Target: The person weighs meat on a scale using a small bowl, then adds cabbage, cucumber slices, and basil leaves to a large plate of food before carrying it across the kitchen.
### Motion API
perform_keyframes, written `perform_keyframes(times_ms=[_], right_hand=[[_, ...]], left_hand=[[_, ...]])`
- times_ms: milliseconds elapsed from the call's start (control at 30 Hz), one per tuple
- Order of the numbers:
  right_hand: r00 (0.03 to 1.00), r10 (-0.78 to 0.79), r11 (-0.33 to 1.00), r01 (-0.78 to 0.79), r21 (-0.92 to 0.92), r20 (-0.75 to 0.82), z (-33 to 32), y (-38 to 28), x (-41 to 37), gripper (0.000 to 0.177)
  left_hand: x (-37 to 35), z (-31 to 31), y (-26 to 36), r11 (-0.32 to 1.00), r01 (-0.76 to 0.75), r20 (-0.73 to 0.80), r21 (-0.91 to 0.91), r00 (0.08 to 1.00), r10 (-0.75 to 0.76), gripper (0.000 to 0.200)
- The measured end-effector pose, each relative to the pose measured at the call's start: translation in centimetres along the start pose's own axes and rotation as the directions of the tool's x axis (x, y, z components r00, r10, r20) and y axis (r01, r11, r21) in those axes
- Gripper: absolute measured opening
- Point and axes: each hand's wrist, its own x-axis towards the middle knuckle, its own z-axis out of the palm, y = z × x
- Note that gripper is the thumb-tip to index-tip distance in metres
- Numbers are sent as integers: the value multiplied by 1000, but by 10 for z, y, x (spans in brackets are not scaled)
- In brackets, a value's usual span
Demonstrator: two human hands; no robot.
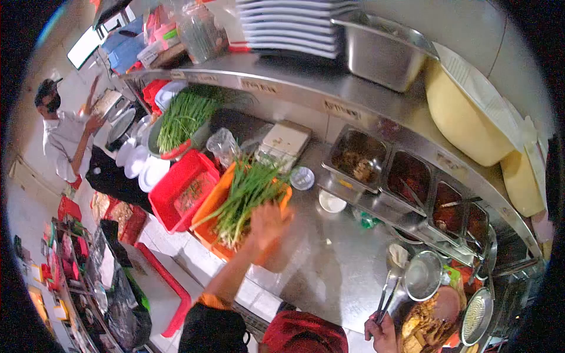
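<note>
My left hand (269, 226), somewhat blurred, is stretched out with its fingers apart over the near right side of an orange basket (203, 219). Green onions (247, 194) lie in that basket, pale ends toward me, beside the hand. At the bottom right my right hand (382, 333) is closed around the dark lower end of tongs (389, 288), which point away from me over the steel counter (347, 276). Just right of the tongs are a metal strainer (422, 275) and a tray of brown cooked food (421, 323).
A red basket (162, 197) and a tub of long greens (185, 120) stand further left. Along the back are a white scale (285, 141), a small white bowl (332, 202) and steel food pans (356, 156) under a shelf (294, 88). A person (65, 132) stands at far left.
</note>
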Motion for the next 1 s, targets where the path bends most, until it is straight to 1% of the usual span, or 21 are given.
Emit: perform_keyframes(times_ms=[33,67,100,167,233,300,333,400,433,467,500,567,600,633,700,767,833,867,933,967,1000], right_hand=[[1000,26,1000,-26,7,15,10,0,3,19],[983,-91,994,98,-38,162,18,-4,9,38],[915,-351,936,337,101,201,132,6,117,34],[944,-268,963,268,26,193,143,10,133,17],[927,-311,941,331,-66,208,155,2,149,16],[953,-270,939,292,-184,137,167,-32,157,15],[955,-276,943,290,-162,106,169,-40,152,16],[961,-277,936,271,-223,5,172,-52,156,16],[950,-305,919,277,-282,-62,174,-61,156,17],[948,-290,948,266,-173,-132,179,-70,157,19],[942,-266,964,258,-61,-203,186,-75,160,23],[893,-390,881,433,192,-225,195,-79,169,32],[874,-404,914,395,-88,-270,204,-94,167,41],[878,-385,923,371,-103,-286,216,-104,167,41],[915,-246,969,220,-115,-319,238,-118,167,43],[915,-237,969,200,-144,-327,251,-119,162,40],[920,-202,976,160,-148,-335,262,-122,163,50],[914,-227,972,192,-135,-336,267,-122,164,50],[903,-190,978,139,-154,-386,275,-124,166,48],[885,-166,979,96,-181,-434,278,-124,166,46],[888,-155,981,87,-173,-432,282,-122,167,46]], left_hand=[[-5,26,-8,1000,-29,9,-3,1000,29,42],[-7,51,-17,998,-57,26,-14,998,57,33],[73,-46,-121,969,-50,-117,242,990,81,33],[71,-36,-127,958,-83,-96,274,989,113,23],[44,-48,-103,925,-57,-79,375,993,93,21],[40,-21,-113,940,-110,-25,324,992,124,26],[37,-40,-103,940,-125,-16,317,990,137,26],[47,-86,-93,887,-344,-340,307,831,440,23],[76,-107,-104,901,-351,-247,254,877,412,21],[111,-132,-115,916,-349,-145,198,914,379,20],[156,-144,-125,905,-320,-106,278,927,361,21],[243,-133,-158,872,-354,-89,338,910,404,26],[274,-116,-172,855,-415,-98,311,881,463,29],[291,-102,-180,856,-432,-81,285,879,471,29],[311,-87,-181,824,-532,227,195,842,490,34],[305,-70,-178,837,-520,204,172,850,486,39],[309,-58,-180,927,-374,327,-25,874,361,39],[312,-53,-183,929,-369,337,-24,872,355,39],[304,-65,-176,894,-417,550,-164,714,434,33],[302,-58,-177,895,-413,560,-167,708,430,33],[300,-51,-180,909,-311,509,-278,755,414,35]])
